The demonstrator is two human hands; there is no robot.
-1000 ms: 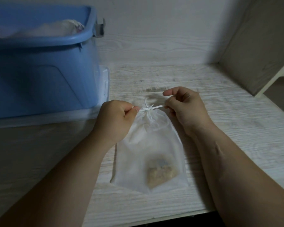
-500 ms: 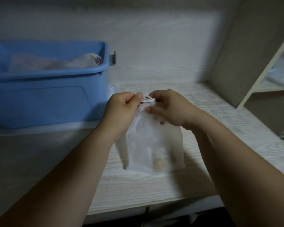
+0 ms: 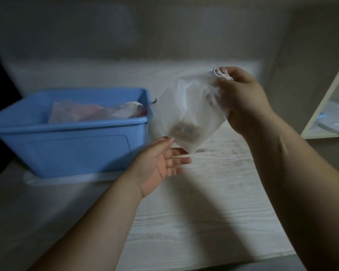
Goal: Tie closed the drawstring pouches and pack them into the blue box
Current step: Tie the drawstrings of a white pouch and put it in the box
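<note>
Pouch (image 3: 192,114): It is hanging in the air above the bench (image 3: 203,212), just to the right of the blue box (image 3: 67,149). It is not inside the box yet.
Pouch feel: I am guessing it is very light, soft and floppy. The white cloth is so thin that I am seeing right through it. A small brown lump (image 3: 186,130) is sitting at the bottom, so that end is probably pulling down a little.
Best place to hold: The tied neck by the drawstring (image 3: 221,73) is looking like the safest spot. The cloth is bunching up there, so it is likely not slipping.
Pouch pointing: Its long way is slanting. The neck is pointing up and to the right. The bottom is pointing down and left, toward the box.
Right hand (image 3: 242,100): It is gripping the neck, with fingers curling round the bunched cloth.
Left hand (image 3: 160,161): It is lying open, palm up, under the low corner, holding nothing. I cannot tell if it is touching the cloth.
Inside the box: Other pale pouches (image 3: 82,112) are lying there.
</note>
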